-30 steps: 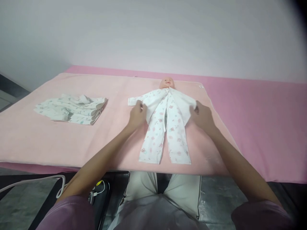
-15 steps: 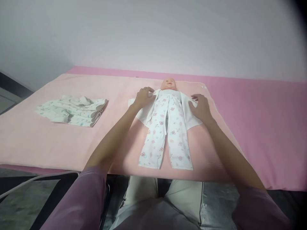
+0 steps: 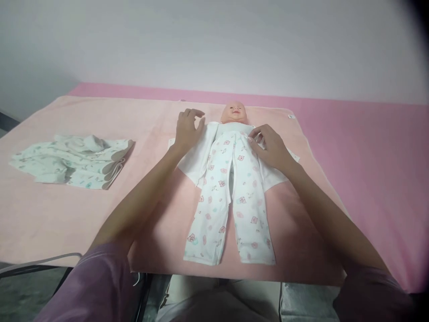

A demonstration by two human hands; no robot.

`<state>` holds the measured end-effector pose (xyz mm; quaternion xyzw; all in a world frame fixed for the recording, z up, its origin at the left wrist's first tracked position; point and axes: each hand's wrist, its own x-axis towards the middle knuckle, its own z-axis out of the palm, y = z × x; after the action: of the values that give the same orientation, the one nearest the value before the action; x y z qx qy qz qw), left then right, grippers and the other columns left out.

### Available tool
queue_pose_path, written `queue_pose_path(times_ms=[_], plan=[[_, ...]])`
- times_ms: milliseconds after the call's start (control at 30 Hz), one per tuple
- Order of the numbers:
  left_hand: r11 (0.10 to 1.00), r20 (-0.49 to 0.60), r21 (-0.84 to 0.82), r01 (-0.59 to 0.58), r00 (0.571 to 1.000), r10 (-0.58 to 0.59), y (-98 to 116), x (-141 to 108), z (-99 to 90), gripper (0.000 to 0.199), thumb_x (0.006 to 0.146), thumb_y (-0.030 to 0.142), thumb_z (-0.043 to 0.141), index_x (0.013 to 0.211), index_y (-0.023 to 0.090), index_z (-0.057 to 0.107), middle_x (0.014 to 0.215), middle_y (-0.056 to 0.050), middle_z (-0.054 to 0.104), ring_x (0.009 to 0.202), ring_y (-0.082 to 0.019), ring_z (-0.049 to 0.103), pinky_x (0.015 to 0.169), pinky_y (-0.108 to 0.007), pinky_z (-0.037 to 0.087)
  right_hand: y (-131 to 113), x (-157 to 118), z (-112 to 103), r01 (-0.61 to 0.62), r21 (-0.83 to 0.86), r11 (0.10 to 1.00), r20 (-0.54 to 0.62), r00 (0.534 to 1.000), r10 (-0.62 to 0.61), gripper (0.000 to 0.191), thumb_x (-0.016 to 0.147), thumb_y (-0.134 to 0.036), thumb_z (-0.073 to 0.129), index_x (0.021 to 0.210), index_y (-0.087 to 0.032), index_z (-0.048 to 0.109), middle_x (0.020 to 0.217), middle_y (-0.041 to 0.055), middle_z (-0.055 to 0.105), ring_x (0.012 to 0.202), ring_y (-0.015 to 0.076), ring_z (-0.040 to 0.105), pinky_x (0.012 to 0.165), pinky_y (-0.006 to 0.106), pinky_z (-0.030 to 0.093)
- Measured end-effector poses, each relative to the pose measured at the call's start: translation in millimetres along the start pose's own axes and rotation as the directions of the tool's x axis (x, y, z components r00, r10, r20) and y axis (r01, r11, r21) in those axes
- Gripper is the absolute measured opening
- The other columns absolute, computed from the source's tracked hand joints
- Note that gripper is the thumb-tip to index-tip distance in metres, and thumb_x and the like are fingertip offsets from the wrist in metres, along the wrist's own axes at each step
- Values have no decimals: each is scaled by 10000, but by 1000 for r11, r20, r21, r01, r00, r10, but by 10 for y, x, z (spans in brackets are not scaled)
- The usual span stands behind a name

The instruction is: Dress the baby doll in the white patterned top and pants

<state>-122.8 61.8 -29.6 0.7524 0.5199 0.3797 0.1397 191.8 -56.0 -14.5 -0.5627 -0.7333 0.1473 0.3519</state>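
Doll (image 3: pixel 233 113), one: lies face up on the bench (image 3: pixel 362 156), on a peach blanket (image 3: pixel 150 223); bald head above the clothing, hard and smooth by its look, so likely a little slippery to bare skin. Best carried with a palm beneath head and back; total weight probably slight.

Jacket (image 3: pixel 197 156), one: white, front open, panels spread to both sides of the trousers. Probably thin, limp, quick to crease; best taken by the free front edges.

Trousers (image 3: pixel 246 197), one pair: white, printed, legs laid straight towards the wearer of the camera. Likely soft, light and stretchy, with no stiffness of their own; best taken at both sides of the waist, a pinch at one side alone liable to skew them.

Left hand (image 3: pixel 188 129): fingers released, loosely curved, beside the jacket, holding nothing.

Right hand (image 3: pixel 273 150): fingers bent at the upper side of the trousers; whether cloth is pinched between them, cannot tell.

Folded printed cloth (image 3: pixel 80 161), one pile: on the blanket, well apart from the doll, on the left; seemingly soft, best lifted from beneath.
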Motion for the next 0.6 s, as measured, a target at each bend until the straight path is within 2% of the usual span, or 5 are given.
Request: queue_pose_path(times_ms=[100, 200, 300, 433, 600], plan=[[978, 160, -124, -169, 969, 188, 287, -256, 10, 398, 1051, 566, 668, 1326, 279, 680, 1395, -119, 736, 1262, -304, 659, 1183, -495, 483, -64, 58, -49, -124, 60, 990, 113, 987, 117, 396, 1033, -613, 729, 1212, -277, 623, 1202, 79, 727, 900, 239, 632, 869, 411, 547], [980, 316, -192, -55, 942, 114, 502, -410, -32, 408, 1023, 639, 693, 1181, 265, 662, 1141, -72, 744, 1051, -259, 676, 1101, -463, 497, -117, 109, -95, -220, 65, 973, 204, 958, 202, 448, 981, -664, 779, 1131, -266, 639, 992, 40, 698, 848, 227, 590, 810, 380, 499], [980, 482, -200, 11, 872, 89, 566, -469, -141, 480, 941, 718, 764, 983, 257, 638, 976, -52, 684, 986, -268, 647, 1000, -434, 501, -195, 43, -162, -151, 60, 987, 283, 950, 128, 497, 955, -725, 780, 913, -252, 636, 923, 26, 634, 838, 213, 547, 796, 366, 453], [967, 468, -180, -180, 849, 245, 553, -607, -265, 542, 828, 742, 847, 948, 258, 635, 1100, -99, 699, 1143, -336, 615, 1064, -478, 485, -279, -230, -246, 7, 116, 993, 341, 939, -47, 587, 829, -768, 897, 911, -254, 626, 1040, 28, 631, 872, 206, 536, 793, 351, 436], [964, 507, -116, -240, 820, 265, 604, -889, -354, 502, 976, 764, 651, 1042, 267, 637, 1019, -116, 696, 1069, -353, 647, 1000, -482, 494, -326, -549, -233, -117, 66, 991, 377, 922, 84, 615, 831, -833, 860, 1005, -280, 656, 795, -34, 513, 745, 190, 421, 716, 324, 343]])
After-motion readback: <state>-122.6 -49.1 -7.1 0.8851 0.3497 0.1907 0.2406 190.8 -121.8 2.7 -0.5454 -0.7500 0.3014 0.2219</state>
